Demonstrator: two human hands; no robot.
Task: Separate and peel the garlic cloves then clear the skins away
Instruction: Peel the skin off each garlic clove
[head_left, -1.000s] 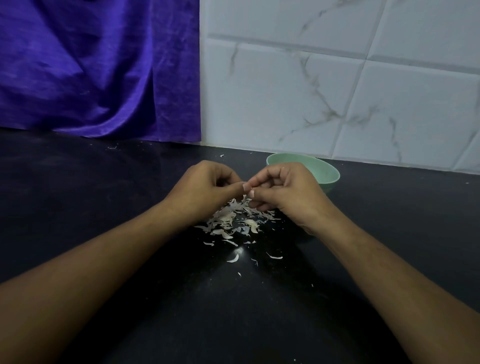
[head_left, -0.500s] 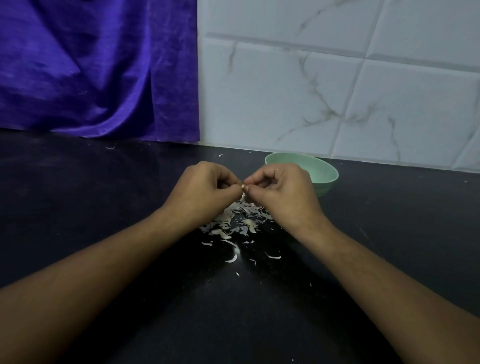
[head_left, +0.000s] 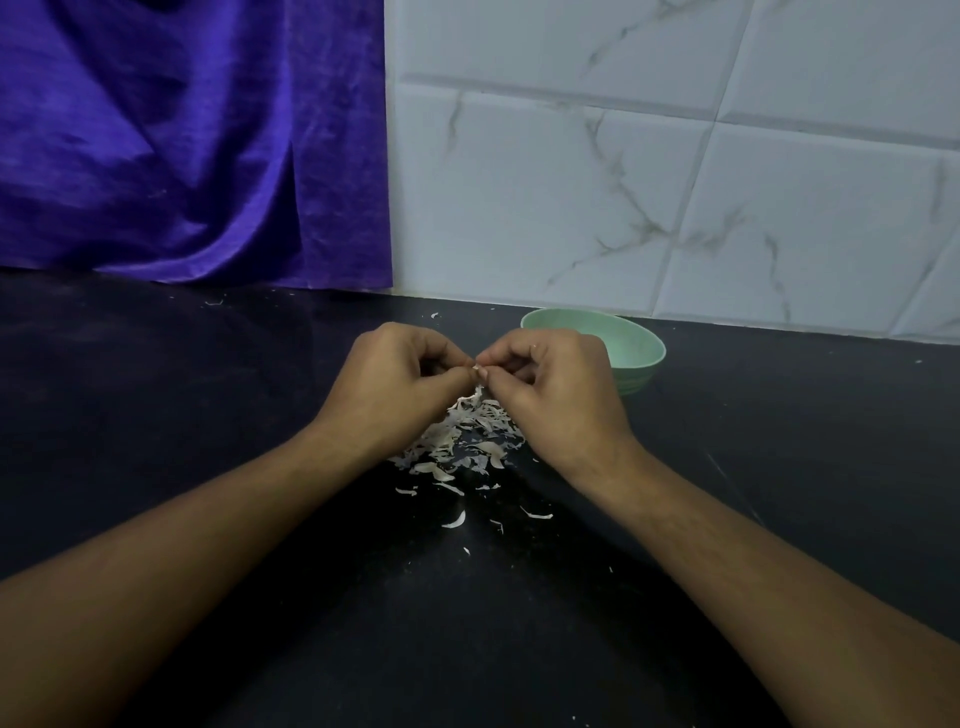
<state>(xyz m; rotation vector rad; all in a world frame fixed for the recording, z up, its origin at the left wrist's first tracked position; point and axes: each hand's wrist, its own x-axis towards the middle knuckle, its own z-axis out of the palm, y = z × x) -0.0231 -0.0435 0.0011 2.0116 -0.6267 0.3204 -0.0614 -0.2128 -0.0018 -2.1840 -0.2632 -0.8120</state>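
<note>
My left hand (head_left: 395, 384) and my right hand (head_left: 558, 387) meet fingertip to fingertip above the counter, both pinching a small garlic clove (head_left: 479, 370) of which only a pale tip shows. Directly below them lies a pile of white garlic skins (head_left: 462, 441) on the black counter (head_left: 208, 415). Loose skin flakes (head_left: 454, 519) are scattered toward me. A pale green bowl (head_left: 631, 345) stands just behind my right hand; its inside is partly hidden by the hand.
A purple cloth (head_left: 182, 145) hangs at the back left down to the counter. White marbled wall tiles (head_left: 675, 182) close off the back right. Tiny skin bits (head_left: 213, 302) lie near the cloth.
Both hands have lifted slightly off the skin pile and drawn closer together; the fingers keep working on the clove. The bowl and pile stay in place.
</note>
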